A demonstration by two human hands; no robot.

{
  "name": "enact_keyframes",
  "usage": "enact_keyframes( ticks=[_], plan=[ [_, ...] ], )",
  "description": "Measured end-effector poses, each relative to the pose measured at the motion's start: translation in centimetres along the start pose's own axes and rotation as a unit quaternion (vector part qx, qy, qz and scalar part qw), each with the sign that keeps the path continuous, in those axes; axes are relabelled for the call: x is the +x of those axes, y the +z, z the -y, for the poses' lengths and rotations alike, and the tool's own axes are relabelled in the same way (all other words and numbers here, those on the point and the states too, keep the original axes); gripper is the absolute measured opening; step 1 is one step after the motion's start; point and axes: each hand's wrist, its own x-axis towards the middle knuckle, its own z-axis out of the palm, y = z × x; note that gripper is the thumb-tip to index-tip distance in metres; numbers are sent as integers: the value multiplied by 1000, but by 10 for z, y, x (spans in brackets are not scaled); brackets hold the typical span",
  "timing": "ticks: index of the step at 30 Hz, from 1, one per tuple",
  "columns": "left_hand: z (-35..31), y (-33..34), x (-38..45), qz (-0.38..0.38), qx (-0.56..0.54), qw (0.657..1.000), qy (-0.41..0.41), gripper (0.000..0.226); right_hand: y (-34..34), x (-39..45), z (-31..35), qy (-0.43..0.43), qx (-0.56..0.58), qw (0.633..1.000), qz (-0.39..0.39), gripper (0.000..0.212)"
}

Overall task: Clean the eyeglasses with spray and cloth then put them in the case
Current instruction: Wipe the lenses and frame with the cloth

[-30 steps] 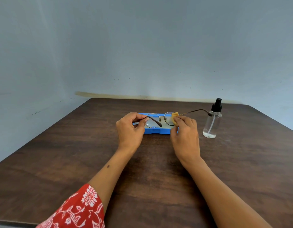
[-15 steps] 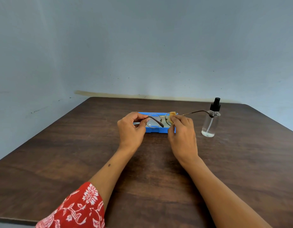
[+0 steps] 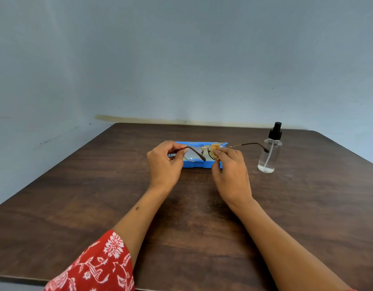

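Round thin-rimmed eyeglasses [image 3: 193, 154] with brown temples hang above the open blue case [image 3: 197, 164] on the table. My left hand [image 3: 164, 162] pinches the frame at its left hinge. A small yellow cloth [image 3: 215, 148] is pressed on the right lens by my right hand [image 3: 230, 171]. The right temple sticks out toward the clear spray bottle [image 3: 269, 152] with a black nozzle, which stands upright at the right.
The dark wooden table [image 3: 97, 196] stands in a corner, with pale blue walls close behind and to the left. The case lies at mid-table just beyond my hands, and the bottle stands about a hand's width right of it.
The right hand with the cloth has shifted slightly over the right lens. The left hand and the glasses stay where they were; the view has drifted a little.
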Motion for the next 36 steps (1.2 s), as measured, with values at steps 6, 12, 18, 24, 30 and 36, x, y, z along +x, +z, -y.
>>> enact_keyframes(
  ticks=[6,12,18,24,30,36],
  plan=[
    [1,2,1,13,-7,1000,-7,7,-4,2,-3,25,-24,999,-37,29],
    [1,-1,0,18,8,1000,5,6,-1,1,-3,-11,-8,999,-29,30],
    [-2,-1,1,29,0,1000,11,6,-3,1,-3,-6,-13,999,-38,30],
    [2,-2,2,13,-8,1000,-11,8,-3,1,-4,2,-4,999,-32,27],
    [2,1,0,23,1,1000,-15,6,-1,-1,-3,-19,-14,999,-29,29],
    [3,1,2,11,-18,999,-30,8,-5,2,-8,33,-13,999,-28,27]
  ],
)
